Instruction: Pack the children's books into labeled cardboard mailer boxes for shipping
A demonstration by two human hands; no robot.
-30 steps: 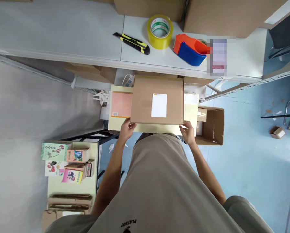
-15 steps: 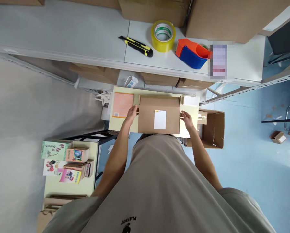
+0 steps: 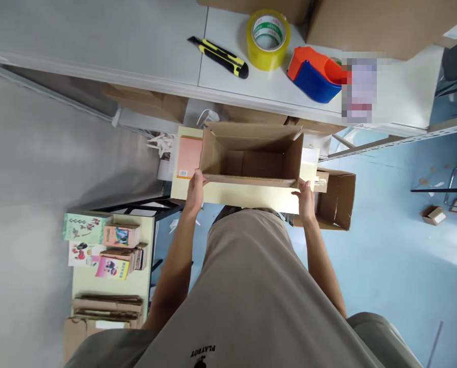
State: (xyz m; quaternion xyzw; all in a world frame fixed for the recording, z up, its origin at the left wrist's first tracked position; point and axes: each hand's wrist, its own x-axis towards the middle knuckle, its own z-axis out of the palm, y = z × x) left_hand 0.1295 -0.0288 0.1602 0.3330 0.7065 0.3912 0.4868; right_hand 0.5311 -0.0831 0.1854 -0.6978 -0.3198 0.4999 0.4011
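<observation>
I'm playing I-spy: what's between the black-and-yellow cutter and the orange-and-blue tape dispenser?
In the head view, a yellow tape roll sits between the cutter and the tape dispenser, set slightly farther back.

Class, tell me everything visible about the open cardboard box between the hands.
The box looks like brown cardboard: oblong, its open mouth facing the camera, inner walls and a seamed base showing. The left hand and right hand hold its near corners. It is over the pale table; whether it rests there is unclear.

2 hands (image 3: 195, 193) (image 3: 306, 203) hold an open cardboard box (image 3: 257, 134) by its near corners over a pale tabletop (image 3: 247, 196)
</observation>
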